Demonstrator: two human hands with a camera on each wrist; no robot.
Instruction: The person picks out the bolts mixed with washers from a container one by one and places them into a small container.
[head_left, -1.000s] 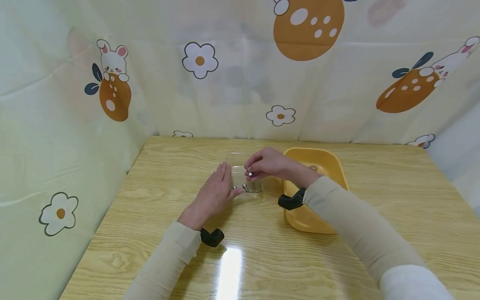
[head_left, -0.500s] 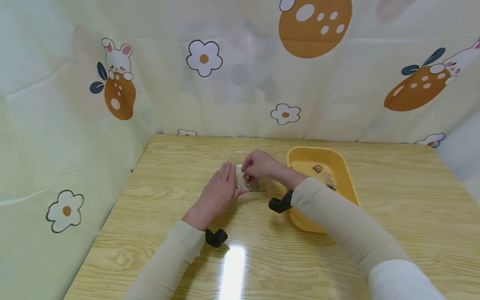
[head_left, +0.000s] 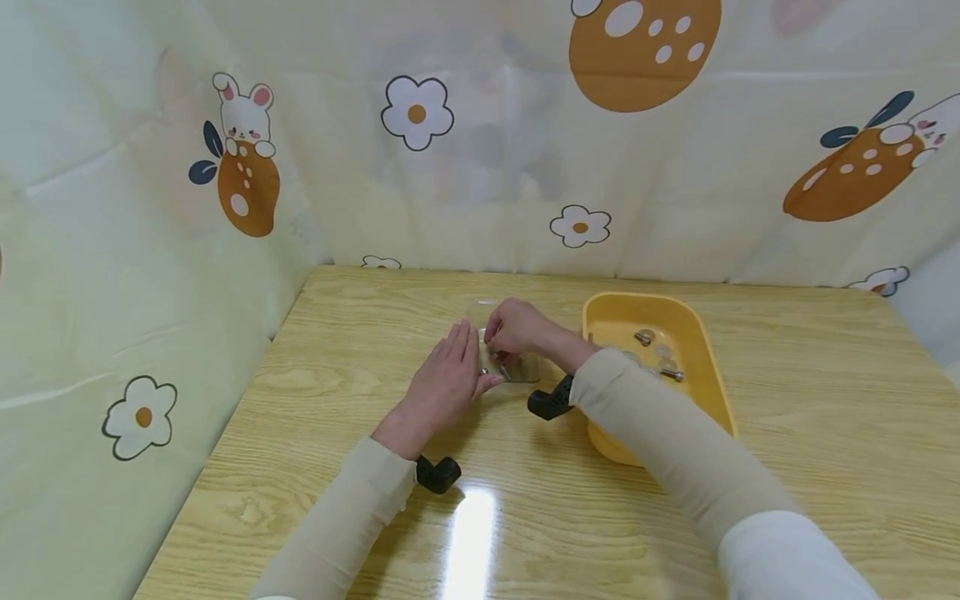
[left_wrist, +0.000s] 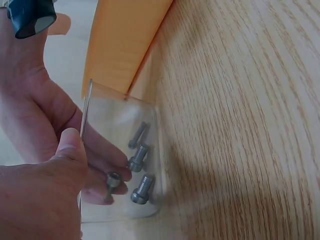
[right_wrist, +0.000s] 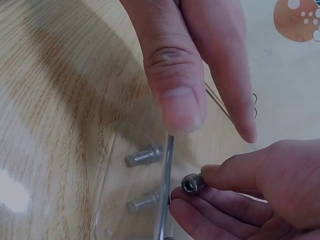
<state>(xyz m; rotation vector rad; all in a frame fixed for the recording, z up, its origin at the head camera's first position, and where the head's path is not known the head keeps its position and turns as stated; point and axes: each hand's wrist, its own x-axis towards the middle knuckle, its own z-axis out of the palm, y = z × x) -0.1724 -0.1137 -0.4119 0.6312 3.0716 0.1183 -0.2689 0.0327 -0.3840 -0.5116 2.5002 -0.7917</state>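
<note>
Left hand (head_left: 444,375) is laid straight-fingered against a clear box (left_wrist: 117,120) on the worktop (head_left: 337,333) near a yellow tray (head_left: 617,450) of loose bolts (head_left: 672,375), while a grey socket-headed bolt (right_wrist: 192,184), half-hidden by fingers, is pinched by the right hand (head_left: 520,327) at the box's mouth, three resting bolts (left_wrist: 142,189) seen inside.
</note>
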